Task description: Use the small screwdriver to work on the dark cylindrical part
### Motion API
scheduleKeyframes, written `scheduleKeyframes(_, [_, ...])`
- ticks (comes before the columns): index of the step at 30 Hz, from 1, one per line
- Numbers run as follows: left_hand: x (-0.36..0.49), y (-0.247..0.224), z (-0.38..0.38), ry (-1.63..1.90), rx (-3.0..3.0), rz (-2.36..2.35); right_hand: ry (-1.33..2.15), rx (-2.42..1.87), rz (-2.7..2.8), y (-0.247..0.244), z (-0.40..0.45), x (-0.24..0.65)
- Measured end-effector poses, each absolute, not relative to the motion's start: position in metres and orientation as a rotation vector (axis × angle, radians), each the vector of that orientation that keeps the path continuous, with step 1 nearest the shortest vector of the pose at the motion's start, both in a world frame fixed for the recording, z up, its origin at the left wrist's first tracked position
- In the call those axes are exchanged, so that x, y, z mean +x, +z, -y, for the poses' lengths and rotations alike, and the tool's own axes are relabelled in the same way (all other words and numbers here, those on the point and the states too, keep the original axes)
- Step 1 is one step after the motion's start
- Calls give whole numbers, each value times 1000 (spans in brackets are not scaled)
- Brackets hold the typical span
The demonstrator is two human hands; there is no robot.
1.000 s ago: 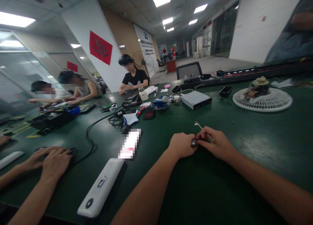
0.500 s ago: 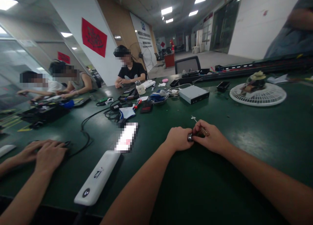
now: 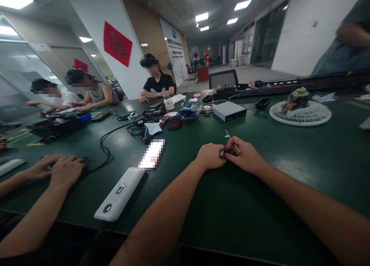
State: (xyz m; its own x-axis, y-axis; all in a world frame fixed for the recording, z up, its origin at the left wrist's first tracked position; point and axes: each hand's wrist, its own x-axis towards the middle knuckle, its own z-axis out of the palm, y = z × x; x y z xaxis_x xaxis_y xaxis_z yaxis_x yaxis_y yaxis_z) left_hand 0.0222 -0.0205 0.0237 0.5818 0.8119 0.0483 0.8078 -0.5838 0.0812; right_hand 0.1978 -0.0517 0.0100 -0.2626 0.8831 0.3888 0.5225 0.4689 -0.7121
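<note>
A small cylinder of glossy polished metal [image 3: 222,154] sits against a brass-coloured metal piece [image 3: 237,150]. The dark green table mat [image 3: 289,189] is smooth with a soft sheen. Near the table's front edge lies an oblong white plastic case [image 3: 119,194], smooth and lightly glossy; farther back are a matt grey metal box [image 3: 229,111] and a ribbed white plastic fan guard [image 3: 300,117].

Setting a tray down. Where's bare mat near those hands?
Widest patch: bare green mat right of the right hand, below the white round plastic grille. Smaller: between the left hand and the silver metal box. Those hands pinch a small metal part. Crowded: far left-centre, black cables and small tools beyond the pixelated phone.
</note>
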Motion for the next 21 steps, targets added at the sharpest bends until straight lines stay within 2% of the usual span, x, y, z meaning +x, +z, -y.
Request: scheduleKeyframes(21, [29, 18, 30, 128, 2938, -1456, 390, -1287, 2031, 5, 59, 203])
